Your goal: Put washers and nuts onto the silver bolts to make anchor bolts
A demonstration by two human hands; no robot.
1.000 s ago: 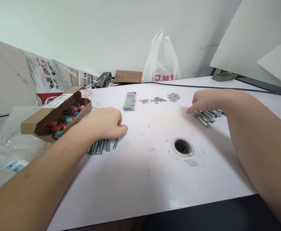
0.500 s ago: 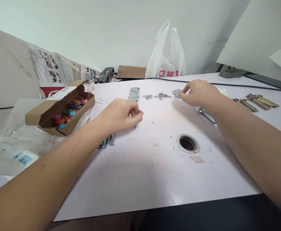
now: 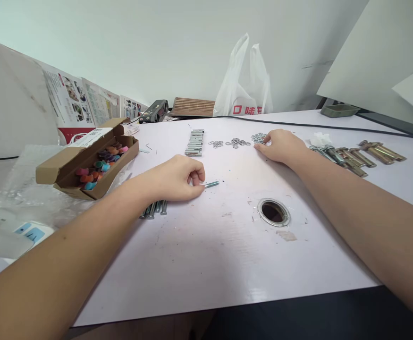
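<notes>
My left hand [image 3: 176,179] pinches a silver bolt [image 3: 212,184] between thumb and fingers, low over the white table. The bolt's shaft sticks out to the right; its other end is hidden in the fingers. My right hand [image 3: 282,146] is at a pile of small silver nuts [image 3: 258,137], thumb and forefinger brought close together at its edge. Whatever lies between those fingertips is too small to make out. Left of the nuts are a heap of flat washers [image 3: 240,142] and smaller rings [image 3: 215,143]. Metal sleeves [image 3: 195,143] form a column farther left.
Several silver bolts [image 3: 152,209] lie beneath my left forearm. An open cardboard box [image 3: 68,171] of colourful plugs stands left. Brass-coloured anchor bolts [image 3: 381,152] lie at right. A round hole with a metal ring [image 3: 287,218] pierces the table. A plastic bag [image 3: 241,94] stands behind.
My left hand has come slightly nearer, and the bolt now shows beyond its fingertips. My right hand has lowered and shifted left at the nut pile, uncovering more bolts on the right.
</notes>
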